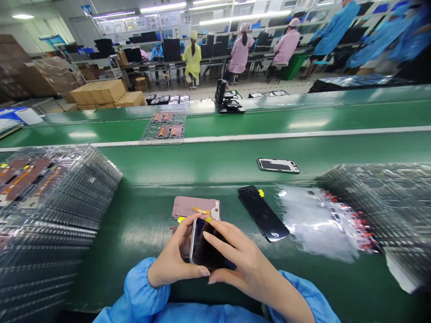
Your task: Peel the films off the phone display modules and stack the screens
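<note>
A smartphone (pixel 212 249) with a dark glossy face and a silvery edge is held between both hands, tilted. My left hand (pixel 177 255) wraps its left edge, thumb along the near end. Across the phone's face lie the fingers of my right hand (pixel 235 255), with the thumb at the near right corner. A yellow tab shows at the phone's far end. Just beyond the hands lie pinkish phone screen panels (pixel 190 206) with an orange flex cable; the hands partly hide them. To the right rests a black phone screen (pixel 262 213) with a yellow tab.
Stacked clear trays (pixel 101 179) rise at left, with more trays (pixel 397 197) at right. Clear plastic bags (pixel 313 224) with red marks lie beside the black screen. Farther off are a phone frame (pixel 279 165), a tray of panels (pixel 164 128) and a black fixture (pixel 225 98). People sit behind.
</note>
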`<move>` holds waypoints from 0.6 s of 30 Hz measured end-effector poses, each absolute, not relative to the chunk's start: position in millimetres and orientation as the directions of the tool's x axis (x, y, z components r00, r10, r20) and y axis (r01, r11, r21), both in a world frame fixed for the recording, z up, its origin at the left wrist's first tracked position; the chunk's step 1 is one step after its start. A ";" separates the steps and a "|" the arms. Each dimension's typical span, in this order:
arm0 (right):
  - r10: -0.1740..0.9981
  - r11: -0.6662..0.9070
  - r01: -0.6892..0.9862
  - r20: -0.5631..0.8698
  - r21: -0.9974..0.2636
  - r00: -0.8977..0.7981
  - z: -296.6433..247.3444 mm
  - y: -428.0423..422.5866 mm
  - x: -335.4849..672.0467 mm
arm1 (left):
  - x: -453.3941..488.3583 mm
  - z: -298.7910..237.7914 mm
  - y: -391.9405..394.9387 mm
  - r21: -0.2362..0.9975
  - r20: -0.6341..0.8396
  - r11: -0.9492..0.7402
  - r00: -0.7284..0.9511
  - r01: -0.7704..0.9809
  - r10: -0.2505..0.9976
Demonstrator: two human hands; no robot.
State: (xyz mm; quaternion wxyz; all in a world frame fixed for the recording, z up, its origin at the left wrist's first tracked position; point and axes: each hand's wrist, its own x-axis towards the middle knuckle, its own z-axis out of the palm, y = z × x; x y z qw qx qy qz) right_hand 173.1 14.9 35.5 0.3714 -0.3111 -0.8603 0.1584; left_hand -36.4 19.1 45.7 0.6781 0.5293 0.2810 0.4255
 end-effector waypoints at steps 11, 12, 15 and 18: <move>0.789 0.611 0.420 0.472 -0.671 -0.394 31.7 18.9 178.9 | -45.3 40.1 28.9 0.830 -0.211 0.391 0.425 -0.398 0.880; 0.846 0.515 0.375 0.389 -0.771 -0.364 32.0 20.4 182.2 | -47.5 43.0 32.9 0.806 -0.250 0.413 0.388 -0.424 0.887; 0.912 0.149 0.205 0.054 -0.967 -0.407 33.3 24.9 189.6 | -55.2 52.1 45.7 0.809 -0.258 0.366 0.282 -0.460 0.924; 0.806 -0.099 0.006 -0.084 -0.995 -0.586 32.9 26.8 189.5 | -59.9 58.3 54.1 0.817 -0.243 0.340 0.256 -0.466 0.936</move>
